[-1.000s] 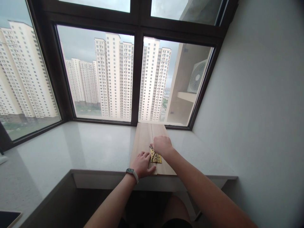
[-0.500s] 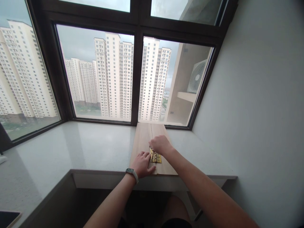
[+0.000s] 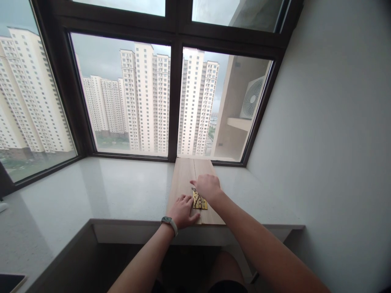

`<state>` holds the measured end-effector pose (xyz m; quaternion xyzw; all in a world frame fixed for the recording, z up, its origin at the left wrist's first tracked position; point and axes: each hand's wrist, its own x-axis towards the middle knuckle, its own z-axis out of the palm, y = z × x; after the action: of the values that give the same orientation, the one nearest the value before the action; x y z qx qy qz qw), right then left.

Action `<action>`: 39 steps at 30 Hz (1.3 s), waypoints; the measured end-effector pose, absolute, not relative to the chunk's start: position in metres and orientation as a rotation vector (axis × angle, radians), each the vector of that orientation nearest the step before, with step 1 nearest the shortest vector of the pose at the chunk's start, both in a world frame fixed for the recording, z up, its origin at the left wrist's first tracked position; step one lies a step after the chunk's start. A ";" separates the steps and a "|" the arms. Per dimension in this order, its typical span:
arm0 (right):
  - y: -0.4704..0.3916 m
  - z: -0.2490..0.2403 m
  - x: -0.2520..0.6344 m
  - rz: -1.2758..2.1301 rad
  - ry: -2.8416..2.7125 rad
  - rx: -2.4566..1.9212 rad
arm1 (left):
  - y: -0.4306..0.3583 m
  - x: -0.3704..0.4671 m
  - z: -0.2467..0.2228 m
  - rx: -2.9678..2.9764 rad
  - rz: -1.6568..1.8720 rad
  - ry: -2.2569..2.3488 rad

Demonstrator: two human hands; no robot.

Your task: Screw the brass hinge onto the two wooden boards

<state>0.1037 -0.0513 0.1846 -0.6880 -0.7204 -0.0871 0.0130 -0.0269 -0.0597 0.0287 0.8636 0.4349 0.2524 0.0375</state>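
Observation:
Two pale wooden boards (image 3: 182, 175) lie side by side on the white sill, a narrow seam between them. Over that seam, near the front, sits a brass hinge (image 3: 204, 203). A thin dark metal rod (image 3: 196, 198) slants across the hinge, and its upper end comes up beside my right hand (image 3: 207, 187). That hand hovers just above the hinge with its fingers curled and the thumb sticking out to the left; whatever its fingers hold is hidden. My left hand (image 3: 182, 212) rests flat on the left board, fingers spread, fingertips and thumb around the hinge's left side.
The white stone sill (image 3: 131, 183) runs under the boards, and its front edge drops to a dark recess above my knees. Dark window frames (image 3: 174, 97) stand behind, and a white wall (image 3: 330, 122) rises at the right. A dark flat object (image 3: 12, 281) lies at lower left.
My right thumb has moved off the upper end of the rod and now points out to the left. The left hand, boards and hinge have stayed in place.

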 end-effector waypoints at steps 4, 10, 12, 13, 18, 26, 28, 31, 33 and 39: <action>-0.045 0.179 0.101 -0.219 -2.190 -2.198 | -0.060 -0.027 0.029 2.659 0.782 1.324; -0.049 0.179 0.106 -0.509 -2.543 -1.806 | -0.060 -0.028 0.028 2.648 0.765 1.340; -0.051 0.183 0.109 -0.566 -2.713 -1.621 | -0.059 -0.028 0.027 2.651 0.766 1.333; -0.053 0.185 0.111 -0.579 -2.775 -1.552 | -0.058 -0.028 0.026 2.653 0.771 1.328; -0.057 0.190 0.112 -0.594 -2.817 -1.517 | -0.057 -0.029 0.025 2.662 0.796 1.320; -0.058 0.184 0.105 -0.488 -2.497 -1.835 | -0.059 -0.028 0.028 2.666 0.800 1.326; -0.056 0.182 0.104 -0.396 -2.381 -1.982 | -0.059 -0.027 0.028 2.664 0.803 1.324; -0.050 0.179 0.102 -0.236 -2.216 -2.157 | -0.060 -0.025 0.028 2.661 0.801 1.321; -0.047 0.178 0.101 -0.200 -2.183 -2.180 | -0.060 -0.025 0.028 2.664 0.800 1.319; -0.045 0.179 0.104 -0.453 -2.456 -1.914 | -0.059 -0.027 0.027 2.668 0.790 1.333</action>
<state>0.1041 -0.0452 0.1785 -0.6082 -0.7806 -0.1441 -0.0024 -0.0270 -0.0594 0.0269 0.8645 0.4317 0.2558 0.0282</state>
